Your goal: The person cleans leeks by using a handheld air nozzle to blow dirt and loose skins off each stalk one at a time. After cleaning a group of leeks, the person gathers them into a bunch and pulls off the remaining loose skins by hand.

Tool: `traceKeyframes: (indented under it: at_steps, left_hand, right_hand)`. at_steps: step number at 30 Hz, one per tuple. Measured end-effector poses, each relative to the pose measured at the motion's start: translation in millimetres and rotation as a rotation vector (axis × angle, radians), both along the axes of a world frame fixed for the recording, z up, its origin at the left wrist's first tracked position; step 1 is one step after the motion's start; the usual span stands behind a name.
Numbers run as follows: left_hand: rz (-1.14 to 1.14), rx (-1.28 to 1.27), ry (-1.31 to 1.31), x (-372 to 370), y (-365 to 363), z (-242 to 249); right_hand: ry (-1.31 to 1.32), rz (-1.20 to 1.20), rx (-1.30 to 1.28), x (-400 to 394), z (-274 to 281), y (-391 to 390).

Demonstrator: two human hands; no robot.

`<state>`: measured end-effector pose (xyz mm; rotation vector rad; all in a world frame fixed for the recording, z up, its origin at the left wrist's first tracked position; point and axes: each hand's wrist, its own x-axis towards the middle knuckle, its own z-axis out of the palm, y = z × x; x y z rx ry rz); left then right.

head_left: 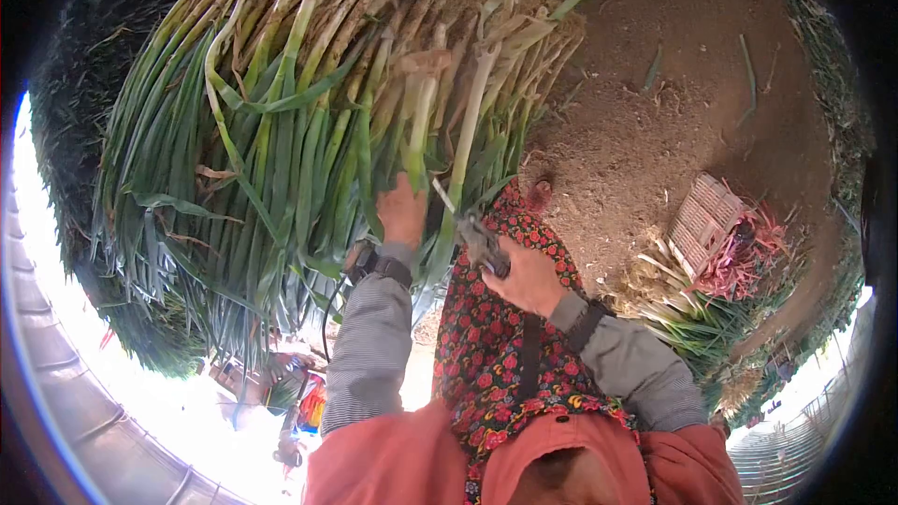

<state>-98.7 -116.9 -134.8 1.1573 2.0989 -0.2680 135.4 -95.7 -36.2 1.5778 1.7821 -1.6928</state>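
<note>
A large bundle of green onions (309,112), with long green leaves and pale stalks, fills the upper left. My left hand (402,210) grips a stalk at the bundle's lower edge; there is a dark band on the wrist. Just to the right, my right hand (526,278) is closed on a small dark tool (482,243). Its thin metal tip (440,193) points at the stalks beside my left hand. Both sleeves are grey. A red floral apron (486,346) hangs between my arms.
Bare brown soil (645,131) lies to the right of the bundle. A woven basket (706,220) sits on it beside a heap of pink strips (753,257). A smaller pile of green onions (678,313) lies below the basket. Bright daylight shows at the lower left.
</note>
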Motion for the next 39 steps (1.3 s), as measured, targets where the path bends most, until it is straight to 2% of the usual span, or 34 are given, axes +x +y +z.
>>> traceKeyframes:
  at_steps: [1, 2, 5, 9, 10, 13, 14, 17, 21, 24, 27, 30, 33, 36, 39]
  left_hand:
    - [-0.039, 0.004, 0.002, 1, -7, 1]
    - [-0.157, 0.146, 0.053, 8, -19, -1]
    - [-0.264, 0.002, 0.025, 26, -9, 16]
    - [-0.264, 0.049, 0.098, 21, -24, 11]
    - [-0.259, 0.05, 0.098, 23, -27, 13]
    - [-0.252, 0.073, 0.094, 27, -25, 14]
    - [-0.249, 0.082, 0.086, 28, -25, 14]
    - [-0.269, 0.051, 0.107, 28, -29, 16]
    - [-0.353, -0.003, 0.107, 27, -20, 30]
    - [-0.307, -0.012, 0.097, 27, -23, 33]
    - [-0.28, 0.007, 0.07, 21, -29, 29]
    - [-0.314, 0.017, 0.051, 15, -31, 36]
    - [-0.26, -0.004, 0.014, 13, -26, 47]
    - [-0.271, -0.067, 0.011, 5, -24, 48]
    - [-0.018, -0.127, -0.013, -10, -14, 53]
  right_hand:
    - [-0.011, -0.037, 0.014, -4, -4, -1]
    - [-0.037, -0.065, 0.022, -8, -14, 9]
    - [-0.061, -0.208, 0.174, -9, -33, 20]
    - [0.08, -0.083, 0.062, 17, 22, -16]
    - [0.007, -0.008, 0.074, 16, 26, -24]
    - [-0.045, -0.067, 0.053, -3, -9, -11]
    - [-0.03, -0.176, 0.086, -12, -26, 1]
    - [-0.099, -0.255, 0.16, -20, -58, 34]
    - [-0.026, -0.166, -0.016, 0, 5, 2]
    - [-0.041, -0.129, -0.027, -6, -16, -1]
    - [-0.107, -0.211, 0.12, -28, -89, 31]
    - [-0.088, -0.296, 0.086, -31, -76, 52]
    - [-0.033, -0.22, 0.08, -19, -31, 20]
    - [-0.049, -0.14, 0.04, -24, -26, 14]
    - [-0.061, -0.12, 0.116, -40, -53, 31]
